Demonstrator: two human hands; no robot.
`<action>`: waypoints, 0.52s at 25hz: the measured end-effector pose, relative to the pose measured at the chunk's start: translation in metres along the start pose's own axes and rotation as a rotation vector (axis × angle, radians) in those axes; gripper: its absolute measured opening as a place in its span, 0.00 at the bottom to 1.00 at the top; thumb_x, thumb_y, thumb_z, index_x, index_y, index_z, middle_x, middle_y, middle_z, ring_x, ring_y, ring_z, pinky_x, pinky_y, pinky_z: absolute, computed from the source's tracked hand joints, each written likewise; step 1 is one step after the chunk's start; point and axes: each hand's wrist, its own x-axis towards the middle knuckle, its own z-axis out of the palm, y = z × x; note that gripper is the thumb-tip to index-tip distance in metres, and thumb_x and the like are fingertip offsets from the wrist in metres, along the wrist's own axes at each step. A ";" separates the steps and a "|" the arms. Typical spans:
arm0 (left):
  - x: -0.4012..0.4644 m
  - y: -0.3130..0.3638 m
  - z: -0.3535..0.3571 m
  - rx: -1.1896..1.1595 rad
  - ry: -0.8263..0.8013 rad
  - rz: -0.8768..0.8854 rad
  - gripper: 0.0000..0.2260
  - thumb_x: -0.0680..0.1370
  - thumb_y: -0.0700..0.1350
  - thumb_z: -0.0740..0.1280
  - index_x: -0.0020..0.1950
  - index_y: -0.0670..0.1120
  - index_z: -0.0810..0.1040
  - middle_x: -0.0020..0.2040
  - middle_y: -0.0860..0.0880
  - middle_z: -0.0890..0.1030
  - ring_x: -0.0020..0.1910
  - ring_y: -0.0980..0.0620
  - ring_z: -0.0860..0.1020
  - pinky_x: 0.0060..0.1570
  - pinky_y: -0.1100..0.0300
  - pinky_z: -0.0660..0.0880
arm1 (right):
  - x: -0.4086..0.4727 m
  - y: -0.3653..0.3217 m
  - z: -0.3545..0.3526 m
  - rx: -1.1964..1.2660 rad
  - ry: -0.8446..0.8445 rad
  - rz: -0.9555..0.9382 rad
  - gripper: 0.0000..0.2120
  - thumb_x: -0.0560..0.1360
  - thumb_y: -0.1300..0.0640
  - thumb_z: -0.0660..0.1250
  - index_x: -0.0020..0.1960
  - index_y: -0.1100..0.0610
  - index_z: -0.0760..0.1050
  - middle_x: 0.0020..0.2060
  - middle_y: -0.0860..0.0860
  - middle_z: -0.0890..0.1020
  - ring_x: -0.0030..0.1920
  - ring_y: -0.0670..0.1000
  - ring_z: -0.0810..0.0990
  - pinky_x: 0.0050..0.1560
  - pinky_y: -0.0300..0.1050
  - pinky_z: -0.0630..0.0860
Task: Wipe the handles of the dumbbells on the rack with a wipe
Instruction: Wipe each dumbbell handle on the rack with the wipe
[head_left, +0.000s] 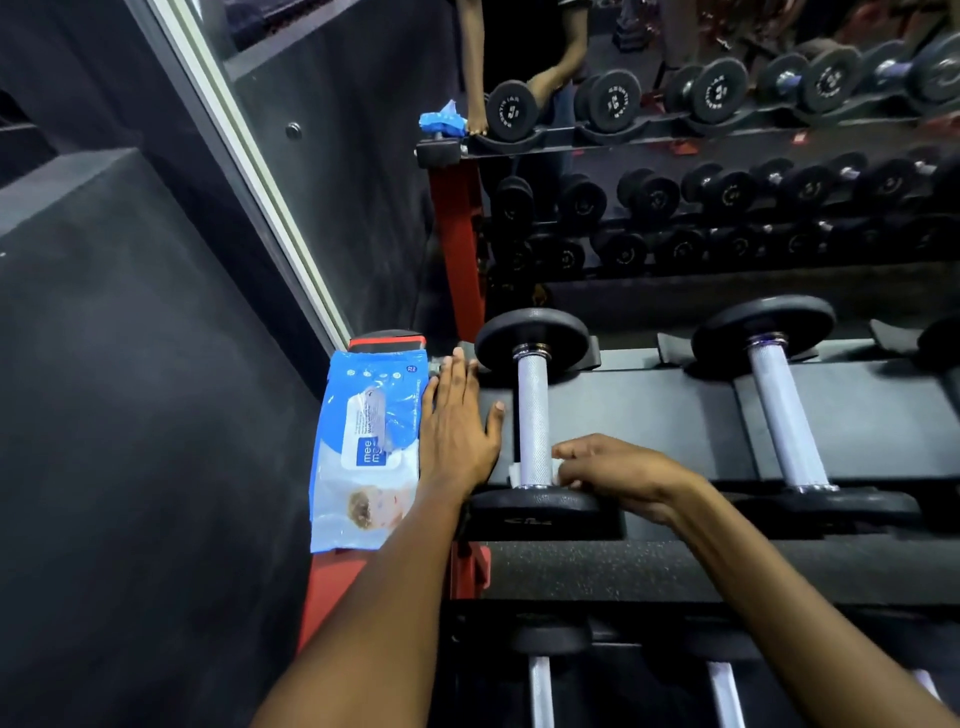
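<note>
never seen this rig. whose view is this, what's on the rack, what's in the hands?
There is one picture, from a camera worn on a person's head, looking down at two bare hands; no robot. The top rack shelf holds dumbbells. The right hand curls its fingers around a white wipe at the near end of the leftmost dumbbell's handle. The left hand rests flat on the shelf beside a blue wet wipes pack. A mirror behind repeats the scene.

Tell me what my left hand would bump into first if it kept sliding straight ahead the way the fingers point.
Probably the far weight plate of the nearest dumbbell: the left hand lies flat on the rack, fingertips just short of that plate's left edge. Depth is unclear, so it might slip past beside it.
</note>
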 end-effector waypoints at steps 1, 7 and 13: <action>0.000 0.000 0.000 0.001 -0.005 0.000 0.36 0.76 0.61 0.40 0.78 0.42 0.57 0.80 0.46 0.50 0.79 0.50 0.48 0.74 0.60 0.37 | 0.000 0.000 0.003 0.013 -0.010 0.002 0.13 0.74 0.69 0.60 0.56 0.68 0.77 0.40 0.54 0.82 0.31 0.42 0.77 0.33 0.32 0.72; 0.002 0.002 -0.003 -0.004 -0.021 -0.001 0.36 0.76 0.62 0.40 0.79 0.43 0.54 0.80 0.48 0.49 0.79 0.51 0.47 0.74 0.58 0.39 | -0.005 -0.001 0.001 -0.019 0.013 -0.068 0.15 0.73 0.54 0.71 0.50 0.67 0.79 0.46 0.61 0.83 0.45 0.51 0.78 0.52 0.44 0.73; 0.000 0.000 0.000 -0.006 -0.023 -0.014 0.36 0.76 0.62 0.42 0.79 0.43 0.56 0.80 0.48 0.50 0.79 0.52 0.48 0.74 0.58 0.40 | -0.024 -0.024 0.003 -0.585 0.340 -0.308 0.06 0.71 0.58 0.72 0.48 0.55 0.83 0.40 0.51 0.85 0.42 0.49 0.81 0.44 0.43 0.75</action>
